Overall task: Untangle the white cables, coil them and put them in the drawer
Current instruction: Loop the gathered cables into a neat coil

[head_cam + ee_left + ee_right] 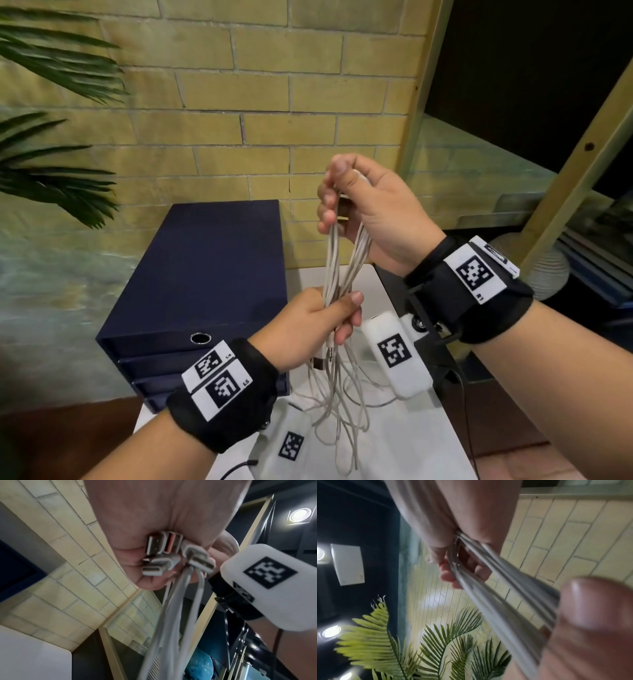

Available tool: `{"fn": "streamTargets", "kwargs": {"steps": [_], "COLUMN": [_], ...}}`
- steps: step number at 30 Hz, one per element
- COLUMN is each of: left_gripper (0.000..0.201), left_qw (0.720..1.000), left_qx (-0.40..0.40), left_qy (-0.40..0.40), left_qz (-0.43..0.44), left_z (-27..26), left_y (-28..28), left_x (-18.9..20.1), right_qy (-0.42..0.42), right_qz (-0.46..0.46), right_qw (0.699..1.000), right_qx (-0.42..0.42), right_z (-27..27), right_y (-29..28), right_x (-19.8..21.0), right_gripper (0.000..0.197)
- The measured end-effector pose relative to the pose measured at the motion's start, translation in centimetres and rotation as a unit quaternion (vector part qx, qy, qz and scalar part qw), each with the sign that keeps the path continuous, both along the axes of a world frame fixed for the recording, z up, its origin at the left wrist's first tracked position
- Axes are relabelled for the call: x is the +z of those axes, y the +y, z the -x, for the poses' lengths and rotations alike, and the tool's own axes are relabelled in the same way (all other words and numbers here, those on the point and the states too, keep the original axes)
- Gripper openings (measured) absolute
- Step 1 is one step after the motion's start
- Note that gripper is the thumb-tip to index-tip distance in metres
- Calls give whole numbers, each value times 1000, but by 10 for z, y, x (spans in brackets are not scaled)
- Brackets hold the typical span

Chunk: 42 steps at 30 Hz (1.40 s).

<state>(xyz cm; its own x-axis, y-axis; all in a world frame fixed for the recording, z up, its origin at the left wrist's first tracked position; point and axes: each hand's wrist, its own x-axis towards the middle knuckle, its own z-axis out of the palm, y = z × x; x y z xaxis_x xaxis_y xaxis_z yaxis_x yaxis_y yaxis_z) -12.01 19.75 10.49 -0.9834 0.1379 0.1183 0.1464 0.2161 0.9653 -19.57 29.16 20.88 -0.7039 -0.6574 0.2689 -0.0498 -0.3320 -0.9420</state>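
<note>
A bundle of white cables stretches upright between both hands above the white table. My right hand grips the bundle's upper loop, fingers curled round the strands. Lower down, my left hand is clenched round the same strands, and the loose ends dangle from it in a tangle over the table. The left wrist view shows several USB plugs sticking out under my left hand. In the right wrist view the strands run taut from my right hand. The dark blue drawer unit stands at left, drawers closed.
A yellow brick wall rises behind the table. Palm fronds hang at the far left. A wooden frame and dark shelving stand to the right. A white pouch with a black marker lies on the table near the front.
</note>
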Motion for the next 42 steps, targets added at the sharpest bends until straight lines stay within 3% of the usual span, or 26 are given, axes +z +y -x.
{"fn": "streamTargets", "kwargs": {"steps": [5,10,18,23,27,29,32,34,36,38,39,42], "left_gripper": [41,44,40,37,35,36,36,37,39,36,34,34], "left_qw": [1000,999,998,998,998,998,997,993,987,980,977,973], "left_qx": [17,44,48,43,44,54,80,111,141,158,171,214], "left_qy": [-1,-2,-24,-27,-17,-21,-15,-10,-5,1,3,20], "left_qz": [-7,-15,14,47,39,18,-16,-47,-82,-120,-123,-85], "left_z": [4,9,13,12,13,14,13,13,14,16,17,19], "left_y": [-7,-8,-6,-4,-3,-4,-6,-9,-13,-16,-18,-22], "left_x": [1,1,7,8,13,14,16,17,18,18,17,14], "right_qy": [-15,5,-8,27,35,45,76,111,117,110,102,100], "right_qz": [41,-7,-34,-47,-35,-27,-55,-132,-223,-284,-299,-303], "right_qw": [998,999,999,999,999,999,996,985,965,942,934,930], "right_qx": [-34,-47,-7,-8,-10,-14,-4,23,70,140,169,184], "right_z": [-1,1,4,4,5,8,17,22,23,22,21,22], "right_y": [-1,7,10,9,5,3,4,8,15,19,20,22], "right_x": [4,1,-7,-5,-4,-5,-17,-37,-61,-83,-90,-96], "right_gripper": [32,27,52,28,24,35,88,107,113,107,95,36]}}
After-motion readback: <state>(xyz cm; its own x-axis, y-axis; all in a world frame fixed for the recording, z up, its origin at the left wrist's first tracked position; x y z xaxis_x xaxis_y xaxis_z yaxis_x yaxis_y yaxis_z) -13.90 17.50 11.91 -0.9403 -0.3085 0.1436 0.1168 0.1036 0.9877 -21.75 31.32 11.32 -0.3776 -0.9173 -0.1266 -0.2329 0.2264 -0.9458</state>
